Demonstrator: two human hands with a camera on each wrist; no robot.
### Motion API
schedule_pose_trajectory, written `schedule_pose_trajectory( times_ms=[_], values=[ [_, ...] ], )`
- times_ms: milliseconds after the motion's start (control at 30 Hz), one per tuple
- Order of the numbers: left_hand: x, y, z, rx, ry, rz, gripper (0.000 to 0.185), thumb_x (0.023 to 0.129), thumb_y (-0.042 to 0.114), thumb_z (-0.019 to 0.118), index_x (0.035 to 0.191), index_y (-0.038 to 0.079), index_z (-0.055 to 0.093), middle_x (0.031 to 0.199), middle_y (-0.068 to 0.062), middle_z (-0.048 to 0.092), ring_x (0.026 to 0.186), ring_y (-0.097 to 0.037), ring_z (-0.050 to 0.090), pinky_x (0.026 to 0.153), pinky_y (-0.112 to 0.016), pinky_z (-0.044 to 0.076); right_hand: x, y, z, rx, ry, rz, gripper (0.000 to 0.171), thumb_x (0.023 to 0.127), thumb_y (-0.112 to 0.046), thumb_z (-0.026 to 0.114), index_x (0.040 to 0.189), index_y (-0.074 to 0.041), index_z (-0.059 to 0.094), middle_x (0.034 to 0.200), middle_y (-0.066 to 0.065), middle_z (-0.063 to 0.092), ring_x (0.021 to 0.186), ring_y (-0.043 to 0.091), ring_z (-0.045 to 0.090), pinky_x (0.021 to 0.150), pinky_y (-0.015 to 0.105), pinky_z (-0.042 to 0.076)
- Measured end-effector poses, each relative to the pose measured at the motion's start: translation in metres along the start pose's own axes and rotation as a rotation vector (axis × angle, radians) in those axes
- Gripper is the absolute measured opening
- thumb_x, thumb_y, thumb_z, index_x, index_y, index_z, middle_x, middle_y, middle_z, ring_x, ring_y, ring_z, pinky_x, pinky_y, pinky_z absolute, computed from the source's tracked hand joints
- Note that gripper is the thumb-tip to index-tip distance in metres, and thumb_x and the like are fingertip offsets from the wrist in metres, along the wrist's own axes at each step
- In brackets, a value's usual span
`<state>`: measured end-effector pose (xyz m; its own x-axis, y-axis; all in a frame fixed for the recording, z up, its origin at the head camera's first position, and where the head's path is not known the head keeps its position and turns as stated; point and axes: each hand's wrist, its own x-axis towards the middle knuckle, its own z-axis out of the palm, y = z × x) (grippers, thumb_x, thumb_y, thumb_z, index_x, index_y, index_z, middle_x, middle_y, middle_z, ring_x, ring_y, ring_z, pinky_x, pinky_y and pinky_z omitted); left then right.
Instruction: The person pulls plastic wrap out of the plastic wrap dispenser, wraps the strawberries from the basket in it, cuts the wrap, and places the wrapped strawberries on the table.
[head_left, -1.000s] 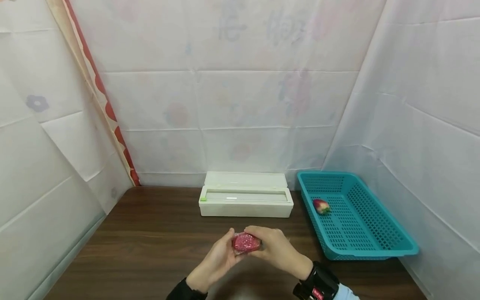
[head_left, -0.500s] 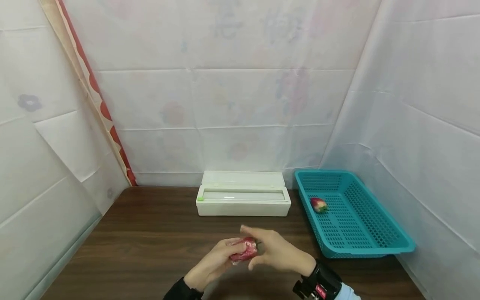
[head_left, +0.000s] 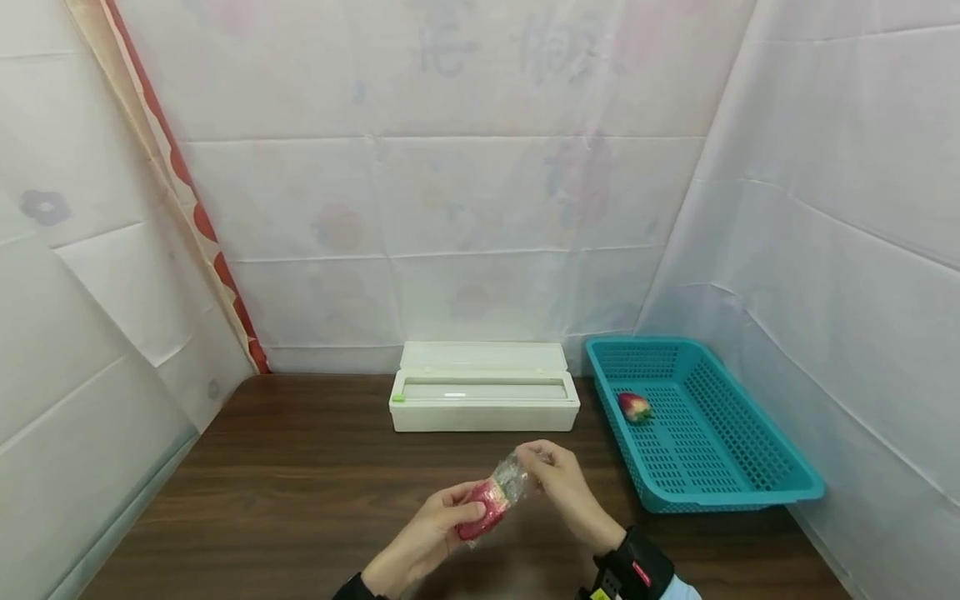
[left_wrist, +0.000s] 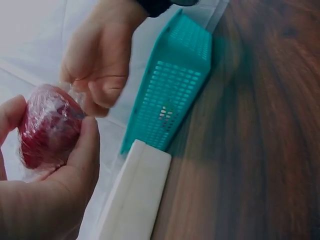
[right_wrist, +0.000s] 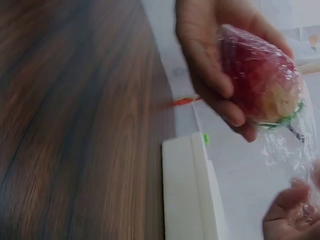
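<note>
A red strawberry (head_left: 483,508), pale near its green leafy top, is wrapped in clear cling film. My left hand (head_left: 431,533) grips it between thumb and fingers above the table. Loose cling film (head_left: 512,477) stretches from the leafy end up to my right hand (head_left: 561,490), whose fingertips pinch its gathered end. In the right wrist view the strawberry's leaves and dark stem (right_wrist: 296,132) show through the film. From the left wrist view, the wrapped strawberry (left_wrist: 50,127) sits between my left thumb and fingers, with my right hand (left_wrist: 100,65) curled just beyond it.
A white cling film dispenser box (head_left: 483,415) stands at the back of the dark wooden table (head_left: 300,500), lid raised. To the right lies a teal perforated basket (head_left: 738,506) with another strawberry (head_left: 634,407) inside. White sheets (head_left: 465,208) enclose the back and sides.
My right hand let go of the strawberry's side, opened, then took the film at its leafy end and pulled it up and right. My left hand turned the strawberry so its top points up-right.
</note>
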<state>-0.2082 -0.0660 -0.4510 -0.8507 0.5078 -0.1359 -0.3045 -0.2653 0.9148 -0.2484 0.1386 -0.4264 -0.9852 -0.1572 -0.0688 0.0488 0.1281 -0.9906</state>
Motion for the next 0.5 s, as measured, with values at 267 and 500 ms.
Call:
schedule_pose_trajectory(
  times_ms=[267, 500],
  values=[
    [-0.0019, -0.0028, -0.0046, -0.042, -0.07, 0.011, 0.055, 0.089, 0.017, 0.055, 0.132, -0.009, 0.036, 0.105, -0.001, 0.06, 0.094, -0.009, 0.058, 0.077, -0.021, 0.049, 0.0085, -0.0077, -0.0016, 0.105, 0.142, 0.035, 0.024, 0.089, -0.02, 0.058, 0.093, 0.003, 0.06, 0.074, 0.0, 0.051, 0.061, 0.008, 0.046, 0.054, 0.021, 0.04],
    [-0.007, -0.0054, -0.007, -0.005, -0.037, 0.024, 0.053, 0.088, 0.015, 0.056, 0.13, -0.011, 0.039, 0.105, -0.001, 0.06, 0.094, -0.009, 0.057, 0.076, -0.021, 0.048, 0.0047, -0.0053, -0.0018, -0.05, 0.068, -0.015, 0.041, 0.091, -0.037, 0.053, 0.112, -0.002, 0.055, 0.084, 0.003, 0.053, 0.062, 0.014, 0.048, 0.053, 0.026, 0.042]
  ],
)
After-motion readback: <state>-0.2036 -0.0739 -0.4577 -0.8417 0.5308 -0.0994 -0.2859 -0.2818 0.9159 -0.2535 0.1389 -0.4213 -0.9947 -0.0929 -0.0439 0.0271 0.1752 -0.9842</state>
